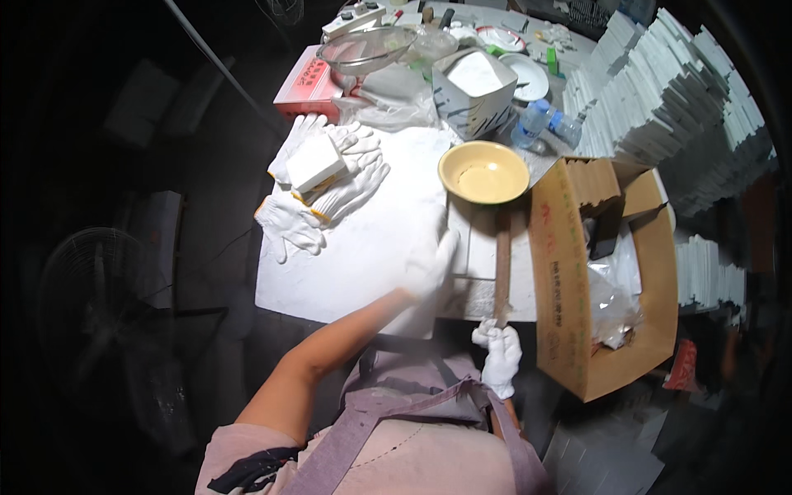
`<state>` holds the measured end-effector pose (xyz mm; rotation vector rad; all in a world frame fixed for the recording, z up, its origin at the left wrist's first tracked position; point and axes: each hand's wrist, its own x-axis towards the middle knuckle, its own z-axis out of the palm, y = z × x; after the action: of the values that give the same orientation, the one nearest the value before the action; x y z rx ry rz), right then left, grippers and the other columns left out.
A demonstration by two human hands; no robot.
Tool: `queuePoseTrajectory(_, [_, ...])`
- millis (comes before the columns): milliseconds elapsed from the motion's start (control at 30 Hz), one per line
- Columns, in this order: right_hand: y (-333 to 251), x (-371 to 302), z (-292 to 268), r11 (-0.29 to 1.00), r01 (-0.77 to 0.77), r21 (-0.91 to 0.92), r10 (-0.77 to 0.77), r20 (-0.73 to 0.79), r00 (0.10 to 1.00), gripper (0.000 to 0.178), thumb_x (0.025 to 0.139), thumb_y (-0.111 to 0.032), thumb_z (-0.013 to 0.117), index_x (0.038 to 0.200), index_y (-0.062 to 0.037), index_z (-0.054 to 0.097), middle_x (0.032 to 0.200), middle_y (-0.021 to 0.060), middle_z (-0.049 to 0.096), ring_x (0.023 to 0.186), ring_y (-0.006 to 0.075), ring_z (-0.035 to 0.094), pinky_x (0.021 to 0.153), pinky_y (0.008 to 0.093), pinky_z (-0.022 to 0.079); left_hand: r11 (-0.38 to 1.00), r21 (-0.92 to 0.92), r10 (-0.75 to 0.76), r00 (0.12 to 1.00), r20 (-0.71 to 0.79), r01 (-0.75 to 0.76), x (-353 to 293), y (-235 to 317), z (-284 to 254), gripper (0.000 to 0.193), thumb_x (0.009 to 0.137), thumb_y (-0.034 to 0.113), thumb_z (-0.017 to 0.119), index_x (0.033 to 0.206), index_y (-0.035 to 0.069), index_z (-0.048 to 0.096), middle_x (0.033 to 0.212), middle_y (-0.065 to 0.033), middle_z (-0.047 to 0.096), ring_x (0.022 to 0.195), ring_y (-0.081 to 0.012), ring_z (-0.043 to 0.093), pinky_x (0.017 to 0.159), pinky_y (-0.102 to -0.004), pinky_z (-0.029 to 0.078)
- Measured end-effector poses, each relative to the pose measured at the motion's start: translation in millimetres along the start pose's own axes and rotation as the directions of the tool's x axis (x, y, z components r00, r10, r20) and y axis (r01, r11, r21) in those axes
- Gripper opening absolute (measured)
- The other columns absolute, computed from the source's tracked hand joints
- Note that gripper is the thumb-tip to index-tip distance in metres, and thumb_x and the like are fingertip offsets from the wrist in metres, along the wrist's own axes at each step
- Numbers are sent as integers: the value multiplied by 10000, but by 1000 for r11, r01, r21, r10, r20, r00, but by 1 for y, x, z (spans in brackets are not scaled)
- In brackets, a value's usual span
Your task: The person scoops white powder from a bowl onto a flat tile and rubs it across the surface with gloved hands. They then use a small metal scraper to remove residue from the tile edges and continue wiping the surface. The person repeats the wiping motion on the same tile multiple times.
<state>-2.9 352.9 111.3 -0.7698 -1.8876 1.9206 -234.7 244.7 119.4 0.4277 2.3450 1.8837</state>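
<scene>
My left hand (429,262), in a white glove, is over the right part of a white sheet (355,272) on the table. Motion smears its fingers, so what they do is unclear. Low in front of my apron, just off the table's near edge, is my gloved right hand (500,356), its fingers closed. A small whitish bit shows at its fingertips, too small to name. A brown strip (502,264) runs away from that hand towards a yellow bowl (483,172). Whether the hand touches the strip I cannot tell. White gloves (351,194) lie under a small white block (315,162) on the sheet's far left.
An open cardboard box (565,280) with clear plastic inside stands at the right. Behind are a red-and-white box (307,82), a sieve (367,49), a carton of white powder (474,95) and plastic bottles (544,124). White slabs (652,99) are stacked far right; a fan (95,297) stands left.
</scene>
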Motion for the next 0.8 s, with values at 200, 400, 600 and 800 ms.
queuePoseTrajectory(200, [-14, -17, 35, 982, -114, 153, 137, -152, 979, 206, 1061, -138, 544, 1080, 31, 661, 939, 62, 703, 859, 141, 655, 835, 292, 538, 539, 252, 319, 472, 822, -804, -56, -21, -123, 567, 1021, 394, 596, 1452, 34, 525, 1487, -229, 513, 1467, -408, 430, 1217, -531, 343])
queuePoseTrajectory(400, [4, -16, 75, 996, -73, 46, 79, -142, 987, 229, 1091, -207, 579, 1115, 10, 649, 966, 79, 710, 817, 134, 673, 816, 296, 553, 513, 772, 152, 925, 348, -375, 1, -32, -132, 570, 948, 347, 643, 1404, 19, 548, 1453, -244, 516, 1402, -417, 450, 1177, -509, 357])
queuePoseTrajectory(600, [-11, 11, 94, 993, -55, 106, 63, -73, 995, 235, 1103, -189, 573, 1152, 31, 640, 1031, 96, 738, 902, 135, 697, 870, 305, 565, 556, 267, 329, 503, 799, -787, -61, -19, -138, 529, 983, 435, 610, 1336, 44, 566, 1367, -194, 549, 1381, -375, 472, 1194, -508, 357])
queuePoseTrajectory(800, [-17, 39, 101, 998, -67, 5, 67, -26, 997, 241, 1091, -222, 614, 1160, -3, 689, 1025, 40, 742, 922, 88, 655, 880, 272, 514, 561, 639, 261, 845, 466, -526, -35, -53, -216, 532, 886, 333, 731, 1296, 15, 615, 1290, -220, 587, 1235, -443, 543, 1102, -549, 421])
